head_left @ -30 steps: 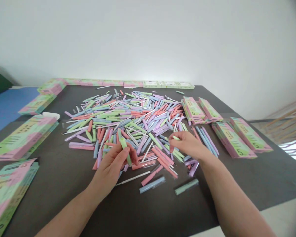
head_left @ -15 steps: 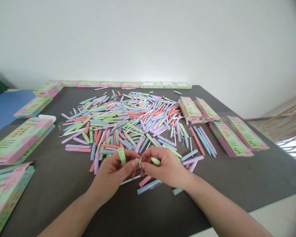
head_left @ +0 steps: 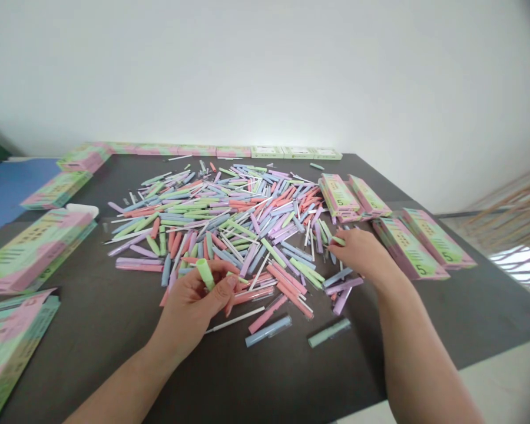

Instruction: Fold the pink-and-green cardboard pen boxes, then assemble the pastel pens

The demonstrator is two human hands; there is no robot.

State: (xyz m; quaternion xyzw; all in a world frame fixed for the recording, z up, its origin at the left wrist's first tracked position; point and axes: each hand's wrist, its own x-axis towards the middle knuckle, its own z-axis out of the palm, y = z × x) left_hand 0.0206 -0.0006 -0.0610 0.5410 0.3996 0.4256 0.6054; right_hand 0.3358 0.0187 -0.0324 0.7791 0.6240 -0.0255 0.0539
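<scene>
My left hand [head_left: 196, 306] is closed around a light green pen cap [head_left: 205, 274], whose open end points up. A small green pen part [head_left: 235, 275] shows at its thumb and fingertips, its exact kind unclear. My right hand [head_left: 364, 256] is at the right side of a heap of pen parts [head_left: 229, 206], fingers bent downward. A light green pen barrel piece [head_left: 338, 241] sticks out from its fingers. The fingertips themselves are partly hidden. Close by lie a purple pen cap [head_left: 343, 287] and a white refill [head_left: 236, 320].
Pen boxes [head_left: 417, 250] stand on the right of the dark table [head_left: 291, 383], with more boxes [head_left: 39, 244] on the left and a row of boxes [head_left: 234, 151] along the back wall. A blue cap [head_left: 268, 331] and a green cap [head_left: 329, 333] lie near the front.
My right hand has left my left hand and moved right and away from me with the green piece. My left hand has shifted slightly left, still holding the cap.
</scene>
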